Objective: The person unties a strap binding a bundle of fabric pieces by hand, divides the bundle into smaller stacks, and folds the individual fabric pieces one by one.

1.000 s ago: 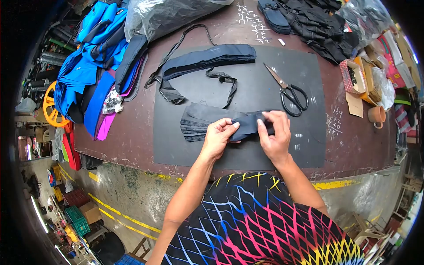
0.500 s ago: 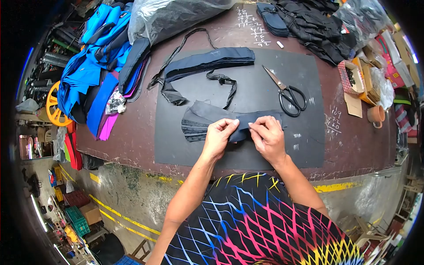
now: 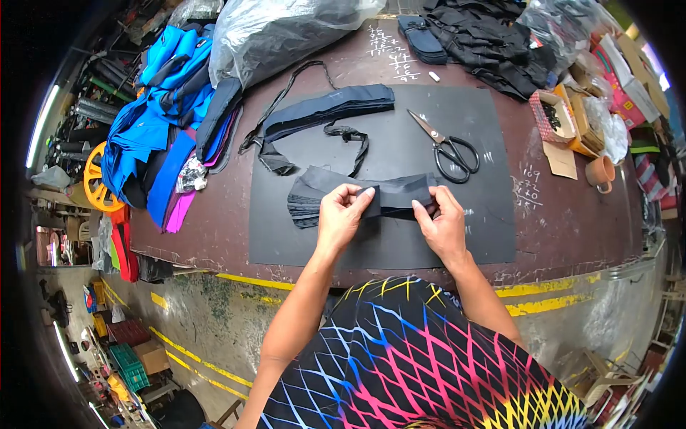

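Note:
A dark fabric piece [image 3: 395, 199] stretches between my two hands, low over the black mat [image 3: 286, 247]. My left hand [image 3: 343, 218] pinches one end of it between thumb and fingers. At the other end, my right hand [image 3: 444, 223] grips it, thumb on the near side. Just left of and behind my left hand, a fanned stack of dark fabric pieces [image 3: 306, 200] lies on the mat. Farther back rests a stack of navy fabric strips [image 3: 329, 109], with a twisted black strip [image 3: 363, 146] near it. Black-handled scissors [image 3: 454, 157] lie open behind my right hand.
Blue garments [image 3: 139, 136] pile up on the left beside a large plastic bag [image 3: 279, 39]. Black fabric [image 3: 482, 46] is heaped at the back right. A small patterned box [image 3: 552, 118] and a terracotta mug [image 3: 600, 171] stand on the right. White chalk [image 3: 434, 76] lies behind the mat.
My hands have moved apart, and the fabric piece now spans between them. My right hand has changed its grip to the piece's right end. The whole view has shifted slightly.

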Demonstrator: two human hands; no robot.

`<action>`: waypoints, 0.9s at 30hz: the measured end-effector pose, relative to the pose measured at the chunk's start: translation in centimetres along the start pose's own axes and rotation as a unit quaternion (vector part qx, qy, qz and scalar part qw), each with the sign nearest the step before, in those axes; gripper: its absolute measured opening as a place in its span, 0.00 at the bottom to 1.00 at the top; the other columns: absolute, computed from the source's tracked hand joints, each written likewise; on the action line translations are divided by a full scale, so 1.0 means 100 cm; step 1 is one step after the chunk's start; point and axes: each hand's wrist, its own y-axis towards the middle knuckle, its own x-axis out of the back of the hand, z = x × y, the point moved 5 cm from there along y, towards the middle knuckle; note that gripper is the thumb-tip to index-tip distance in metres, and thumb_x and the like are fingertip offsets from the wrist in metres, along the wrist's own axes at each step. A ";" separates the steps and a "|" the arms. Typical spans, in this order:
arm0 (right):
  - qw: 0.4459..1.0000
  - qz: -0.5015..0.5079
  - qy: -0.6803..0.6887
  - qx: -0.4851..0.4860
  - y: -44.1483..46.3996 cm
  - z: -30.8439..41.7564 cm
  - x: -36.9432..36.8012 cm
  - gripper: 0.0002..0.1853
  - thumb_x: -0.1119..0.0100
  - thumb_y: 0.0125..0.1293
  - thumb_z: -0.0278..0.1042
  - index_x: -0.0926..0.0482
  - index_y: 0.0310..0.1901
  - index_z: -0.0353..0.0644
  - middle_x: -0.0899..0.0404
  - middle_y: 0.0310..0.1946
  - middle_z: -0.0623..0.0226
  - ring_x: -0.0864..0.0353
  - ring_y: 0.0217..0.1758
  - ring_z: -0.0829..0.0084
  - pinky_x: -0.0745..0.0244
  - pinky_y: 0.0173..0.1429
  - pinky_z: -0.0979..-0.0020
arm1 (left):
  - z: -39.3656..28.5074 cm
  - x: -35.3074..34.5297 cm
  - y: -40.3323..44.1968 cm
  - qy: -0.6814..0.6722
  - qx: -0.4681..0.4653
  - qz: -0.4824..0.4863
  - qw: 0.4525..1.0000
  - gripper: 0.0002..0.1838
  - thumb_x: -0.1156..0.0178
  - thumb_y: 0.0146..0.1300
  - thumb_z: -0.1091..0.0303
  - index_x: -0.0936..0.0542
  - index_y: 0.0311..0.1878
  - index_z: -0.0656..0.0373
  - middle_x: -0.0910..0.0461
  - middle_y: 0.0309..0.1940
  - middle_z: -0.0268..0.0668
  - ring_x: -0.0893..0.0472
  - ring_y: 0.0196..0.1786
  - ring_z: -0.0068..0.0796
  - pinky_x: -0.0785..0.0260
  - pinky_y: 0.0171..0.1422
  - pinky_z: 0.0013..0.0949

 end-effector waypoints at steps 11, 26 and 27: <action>0.990 -0.055 -0.004 0.130 -0.016 0.018 -0.014 0.31 0.22 0.57 0.26 0.24 0.63 0.39 0.22 0.45 0.61 0.25 0.33 0.73 0.25 0.38 0.71 | -0.060 -0.035 0.035 0.440 -0.237 0.004 0.866 0.20 0.31 0.69 0.54 0.18 0.39 0.65 0.16 0.28 0.47 0.16 0.32 0.47 0.25 0.41 0.48; 0.998 0.014 0.005 0.068 0.023 -0.027 -0.009 0.17 0.27 0.63 0.29 0.18 0.52 0.35 0.16 0.42 0.56 0.17 0.34 0.61 0.21 0.40 0.63 | -0.040 -0.039 0.049 0.297 -0.166 0.180 0.923 0.31 0.37 0.76 0.48 0.22 0.69 0.64 0.12 0.51 0.46 0.14 0.42 0.33 0.19 0.50 0.39; 1.000 0.016 -0.010 0.024 0.025 -0.035 -0.004 0.17 0.27 0.64 0.28 0.18 0.52 0.35 0.17 0.42 0.58 0.20 0.32 0.66 0.23 0.39 0.65 | -0.032 -0.029 0.055 0.298 -0.166 0.176 0.923 0.31 0.37 0.76 0.48 0.22 0.69 0.64 0.12 0.51 0.46 0.14 0.42 0.33 0.19 0.50 0.39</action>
